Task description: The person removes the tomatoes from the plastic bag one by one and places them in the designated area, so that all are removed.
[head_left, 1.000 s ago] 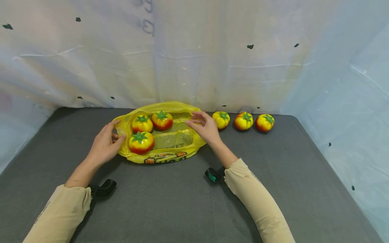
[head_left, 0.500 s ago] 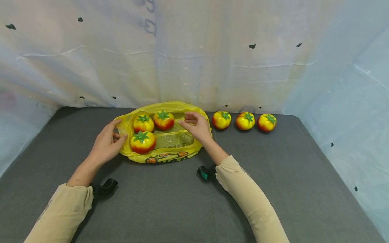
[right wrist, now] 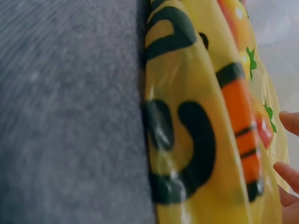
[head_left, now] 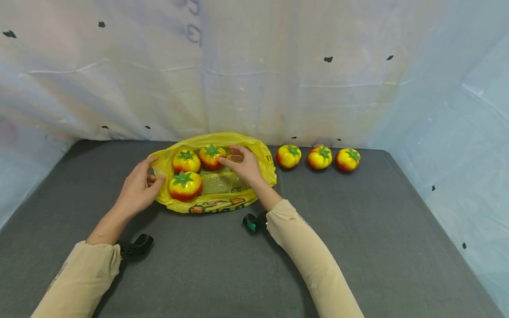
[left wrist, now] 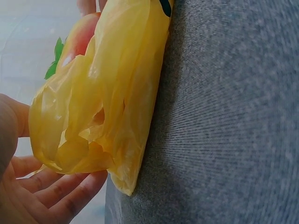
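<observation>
Bag [head_left: 267,164], yellow plastic, lies between my two hands, its mouth facing up and its long axis running crosswise from one hand to the other. My left hand [head_left: 136,188] is at the bag's left end, fingers relaxed and touching the outside of the plastic; I can't tell whether the thumb presses it too. My right hand [head_left: 247,168] is over the right half of the bag's mouth, fingers loosely apart and gripping nothing that I can see. Its thumb points left towards the rear right tomato [head_left: 211,157], the closest one to it; whether the tip touches or is just beside, I can't make out.

Inside the bag, three tomatoes are gathered in the left half: that one, the rear left tomato [head_left: 185,163] next to it, and the front tomato [head_left: 185,187], all with green leaves uppermost. Dark lettering and an orange picture run along the bag's front.

To the right of the bag are three more in a row: the nearest tomato [head_left: 288,157] just beside it, then the middle tomato [head_left: 319,158], then the farthest tomato [head_left: 347,160], all nearer my right hand than my left
</observation>
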Demonstrator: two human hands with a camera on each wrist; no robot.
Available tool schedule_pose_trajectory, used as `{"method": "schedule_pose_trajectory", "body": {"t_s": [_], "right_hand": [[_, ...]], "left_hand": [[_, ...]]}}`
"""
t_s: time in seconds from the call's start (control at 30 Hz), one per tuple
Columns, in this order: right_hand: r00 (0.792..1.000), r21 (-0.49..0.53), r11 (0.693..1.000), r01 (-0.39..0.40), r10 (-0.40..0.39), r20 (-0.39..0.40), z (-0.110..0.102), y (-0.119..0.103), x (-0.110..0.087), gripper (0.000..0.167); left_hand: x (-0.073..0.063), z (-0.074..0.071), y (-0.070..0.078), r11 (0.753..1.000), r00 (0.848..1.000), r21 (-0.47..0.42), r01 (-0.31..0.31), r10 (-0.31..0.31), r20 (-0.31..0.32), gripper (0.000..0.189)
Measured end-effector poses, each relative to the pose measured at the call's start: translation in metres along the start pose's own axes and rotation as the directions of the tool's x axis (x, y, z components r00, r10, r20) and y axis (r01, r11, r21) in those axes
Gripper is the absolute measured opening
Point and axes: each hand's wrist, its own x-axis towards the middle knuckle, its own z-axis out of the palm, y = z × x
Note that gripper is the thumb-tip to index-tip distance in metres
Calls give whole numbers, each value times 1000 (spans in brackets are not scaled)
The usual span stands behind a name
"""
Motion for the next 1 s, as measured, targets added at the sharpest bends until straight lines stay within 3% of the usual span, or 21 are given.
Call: {"method": "schedule_pose_trajectory", "body": {"t_s": [0.33, 0.63, 1.0], "right_hand": [[1000, -11, 1000, -9, 10, 22, 15, 2, 7, 68], [1000, -25, 1000, -4, 3, -27, 22, 6, 10, 59], [1000, -15, 1000, -23, 23, -20, 20, 2, 5, 59]], "left_hand": [[0, 0, 0, 1000, 1000, -3, -8, 8, -1, 58], [1, 1, -1, 1000, 1000, -4, -8, 8, 0, 59], [1, 0, -1, 1000, 1000, 0, -3, 3, -1, 58]]}}
